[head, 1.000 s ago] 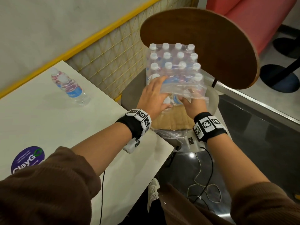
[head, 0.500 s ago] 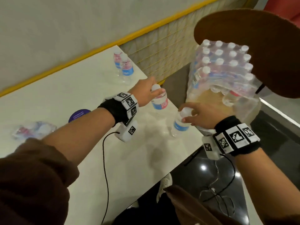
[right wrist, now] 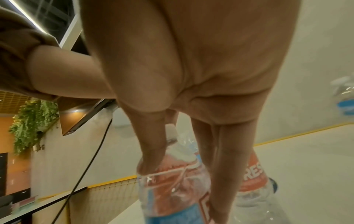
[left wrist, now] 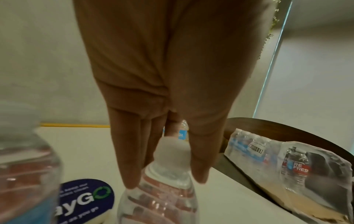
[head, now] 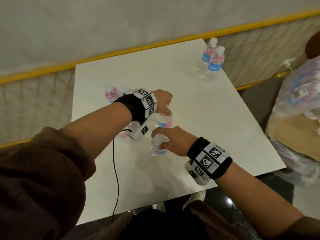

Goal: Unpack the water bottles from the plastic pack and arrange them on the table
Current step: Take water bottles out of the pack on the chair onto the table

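Note:
Two clear water bottles with red-and-blue labels stand upright close together on the white table (head: 199,118). My left hand (head: 164,108) grips the farther bottle (head: 165,121) by its cap from above; in the left wrist view the fingers (left wrist: 132,174) close round the white cap of that bottle (left wrist: 162,201). My right hand (head: 158,141) holds the nearer bottle (head: 158,149) round its neck and shoulder; the right wrist view shows the thumb (right wrist: 149,159) pressed on this bottle (right wrist: 172,189). The plastic pack (head: 301,94) with several bottles sits off the table's right edge.
Two bottles (head: 212,63) stand at the table's far right corner. More bottles (head: 111,94) stand behind and under my left wrist. A round blue sticker (left wrist: 86,195) lies on the table. A black cable (head: 116,170) trails from my left wrist. A wooden chair back (left wrist: 277,130) rises behind the pack.
Both hands came away from the pack, each with a bottle, and moved left over the table to its middle. The view swung left, so the pack is now at the right edge.

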`<state>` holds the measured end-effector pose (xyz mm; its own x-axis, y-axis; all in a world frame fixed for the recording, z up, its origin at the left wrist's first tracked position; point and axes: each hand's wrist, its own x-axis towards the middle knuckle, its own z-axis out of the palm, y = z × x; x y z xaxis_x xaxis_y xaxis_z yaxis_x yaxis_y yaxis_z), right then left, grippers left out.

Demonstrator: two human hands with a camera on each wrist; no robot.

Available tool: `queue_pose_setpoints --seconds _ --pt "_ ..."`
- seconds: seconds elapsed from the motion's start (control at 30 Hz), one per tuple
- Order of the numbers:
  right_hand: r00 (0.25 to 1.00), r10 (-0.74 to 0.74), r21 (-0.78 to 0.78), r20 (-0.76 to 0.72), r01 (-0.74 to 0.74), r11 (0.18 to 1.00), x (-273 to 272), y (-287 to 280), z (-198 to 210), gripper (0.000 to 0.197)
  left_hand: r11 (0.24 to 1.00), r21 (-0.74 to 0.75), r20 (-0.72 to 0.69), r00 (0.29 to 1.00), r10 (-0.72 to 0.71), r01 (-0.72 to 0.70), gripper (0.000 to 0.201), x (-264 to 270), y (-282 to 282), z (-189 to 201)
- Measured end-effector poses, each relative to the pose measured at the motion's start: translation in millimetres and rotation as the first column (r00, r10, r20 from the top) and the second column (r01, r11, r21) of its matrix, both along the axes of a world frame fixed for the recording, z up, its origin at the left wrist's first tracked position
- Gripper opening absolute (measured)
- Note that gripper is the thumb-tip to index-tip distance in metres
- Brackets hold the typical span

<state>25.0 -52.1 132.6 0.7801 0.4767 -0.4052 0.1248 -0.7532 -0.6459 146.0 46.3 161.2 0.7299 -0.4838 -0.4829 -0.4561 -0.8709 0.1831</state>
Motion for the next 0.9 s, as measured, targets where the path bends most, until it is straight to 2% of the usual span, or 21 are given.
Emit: queue_pose_setpoints --seconds 0.1,0.23,0.33,0.5,0.67,0.9 --pt "0.998 -0.008 0.068 0.066 0.003 0.998 7 26 -2 0.043 0.999 -0.045 -0.01 1.0 0.009 -0.01 0.021 0 21 1" --pt "0.998 -0.048 0.016 0.041 0.048 0.999 12 32 -2 0.06 1.0 -0.013 -0.064 0.998 -0.027 0.026 0.05 -2 33 -4" --pt "0.998 -0.05 -0.016 -0.024 0.05 0.999 9 32 -7 0.069 0.998 0.017 -0.085 0.995 -0.057 0.059 0.056 -3 35 -9" --pt "0.983 -0.17 0.125 -0.065 0.177 0.976 8 50 -27 0.053 0.991 0.055 -0.123 0.986 -0.115 0.123 0.052 -3 37 -5" --pt "0.967 -0.242 0.239 -0.082 0.255 0.937 14 74 -47 0.062 0.979 0.095 -0.152 0.974 -0.167 0.182 0.054 -1 38 -1" --pt "0.954 -0.285 0.277 -0.091 0.299 0.913 17 87 -56 0.068 0.972 0.168 -0.19 0.973 -0.135 0.167 0.06 -4 36 3"
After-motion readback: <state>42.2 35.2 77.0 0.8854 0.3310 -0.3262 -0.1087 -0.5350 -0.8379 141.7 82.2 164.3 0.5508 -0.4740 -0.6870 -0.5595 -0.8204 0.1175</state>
